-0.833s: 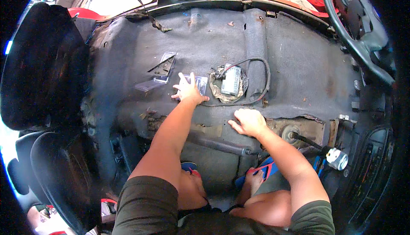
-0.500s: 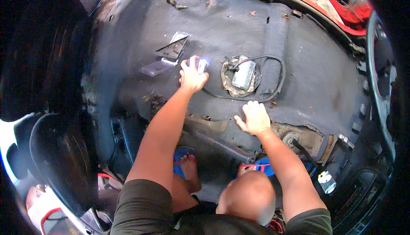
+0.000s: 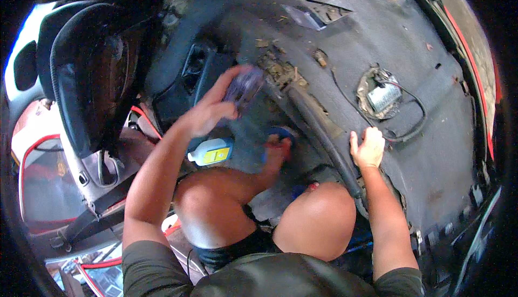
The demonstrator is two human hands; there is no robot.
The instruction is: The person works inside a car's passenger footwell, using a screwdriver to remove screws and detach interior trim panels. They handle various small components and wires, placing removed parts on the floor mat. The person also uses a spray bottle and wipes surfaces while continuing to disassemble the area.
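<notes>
My left hand (image 3: 213,105) is closed round a small purplish, partly see-through package (image 3: 245,87). It is raised over the footwell between the seat side and the floor ridge; motion blurs the package's details. My right hand (image 3: 370,150) rests on the dark floor covering (image 3: 437,162), thumb apart from the fingers, holding nothing. Just beyond its fingertips runs a black cable (image 3: 423,116), which loops from a silver box-shaped unit (image 3: 383,98). That unit lies over a round opening with crumpled, torn-looking edges.
Clear plastic packaging (image 3: 305,17) with a thin dark piece lies on the floor farther off. A white bottle with a yellow label (image 3: 213,152) lies left of my legs. A black seat (image 3: 100,65) stands at the left. A raised dark bar (image 3: 324,137) crosses between my hands.
My left hand has lifted the purplish package off the floor covering and carried it left and nearer. The view has turned left. My right hand still rests on the floor.
</notes>
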